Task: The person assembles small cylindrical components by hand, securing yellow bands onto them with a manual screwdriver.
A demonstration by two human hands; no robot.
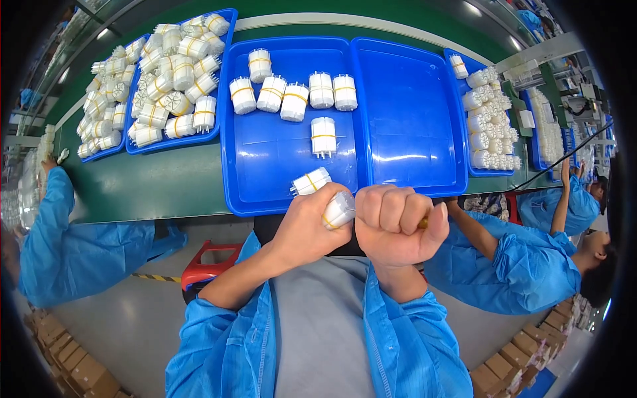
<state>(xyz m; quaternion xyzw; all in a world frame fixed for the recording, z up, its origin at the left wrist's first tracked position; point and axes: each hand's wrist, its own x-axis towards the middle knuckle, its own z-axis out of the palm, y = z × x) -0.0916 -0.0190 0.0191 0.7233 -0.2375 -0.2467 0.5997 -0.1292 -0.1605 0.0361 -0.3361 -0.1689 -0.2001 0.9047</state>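
My left hand (300, 229) grips a white cylindrical part (340, 209) in front of my chest, its rounded end turned toward my right hand. Closed in a fist, my right hand (393, 225) is right beside that end; a bit of yellow shows between its fingers, but most of what it holds is hidden. Just beyond my left hand, another white cylinder with a yellow band (311, 181) lies tilted at the near edge of a blue tray (265, 172). Several more banded cylinders (323, 136) with short prongs stand or lie farther back in that tray.
A second blue tray (415, 119) adjoins on the right with nothing in it. Heaped trays of white cylinders (176, 79) stand at the left, and one of white parts (488, 123) at the right. Co-workers in blue (511, 265) sit on both sides. A red stool (209, 262) is behind left.
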